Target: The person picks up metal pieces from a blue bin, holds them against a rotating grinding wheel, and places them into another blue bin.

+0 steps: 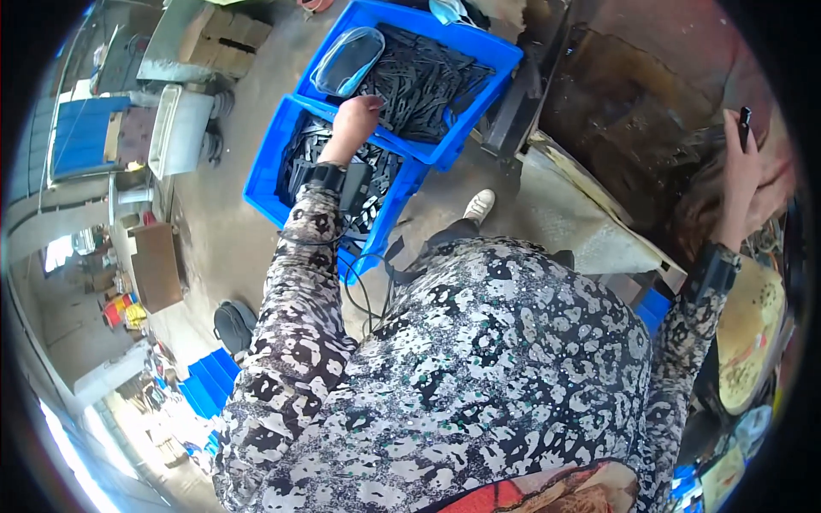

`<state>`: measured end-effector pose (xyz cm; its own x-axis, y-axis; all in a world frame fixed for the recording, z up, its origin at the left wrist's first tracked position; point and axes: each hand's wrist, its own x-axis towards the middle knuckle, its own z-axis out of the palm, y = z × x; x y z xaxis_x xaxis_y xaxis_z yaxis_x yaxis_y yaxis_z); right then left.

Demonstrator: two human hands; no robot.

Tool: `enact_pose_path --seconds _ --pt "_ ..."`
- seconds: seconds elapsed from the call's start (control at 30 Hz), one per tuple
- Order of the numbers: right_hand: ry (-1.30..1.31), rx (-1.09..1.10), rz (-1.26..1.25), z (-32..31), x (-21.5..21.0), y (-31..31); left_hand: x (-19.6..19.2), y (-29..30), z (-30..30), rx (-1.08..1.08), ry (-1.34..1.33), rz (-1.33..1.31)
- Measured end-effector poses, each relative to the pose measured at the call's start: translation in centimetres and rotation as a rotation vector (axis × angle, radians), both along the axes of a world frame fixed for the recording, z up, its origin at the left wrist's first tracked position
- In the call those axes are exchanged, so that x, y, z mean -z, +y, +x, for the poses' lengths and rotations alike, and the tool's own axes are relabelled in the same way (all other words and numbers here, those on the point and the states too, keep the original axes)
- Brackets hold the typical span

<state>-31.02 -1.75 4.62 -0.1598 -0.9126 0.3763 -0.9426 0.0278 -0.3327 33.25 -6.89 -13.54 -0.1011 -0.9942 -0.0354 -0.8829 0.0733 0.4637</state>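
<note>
Plainly, right hand (741, 175) pinches black piece (745, 120), left (352, 125) half-curled.

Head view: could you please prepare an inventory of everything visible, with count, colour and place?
open rectangular plastic bins: two, blue, upper centre, overlapping
small narrow pieces: uncountable, mostly dark grey, inside bins
oval plastic-looking item: one, dark with pale rim, upper bin's left corner
slim small object: one, black, far right
worn flat surface: one, brown, upper right
cardboard box: one, brown, upper left
rounded bag: one, dark grey, left floor
smaller background items: uncountable, mixed, left
shoe: one, white, centre
patterned top: one, black-white, lower centre
left-hand fingers: above bins
right-hand fingers: holding slim object
</note>
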Motion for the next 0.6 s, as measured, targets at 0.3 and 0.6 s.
enact_pose_path --seconds 0.3,0.6 --pt "-0.239 0.099 0.057 2.1 -2.9 -6.2 3.5 -2.1 -1.5 0.023 -0.167 0.220" --pt "-0.354 0.172 -0.113 3.1 -3.3 -5.3 2.3 -2.5 -6.2 -0.008 -0.454 0.346"
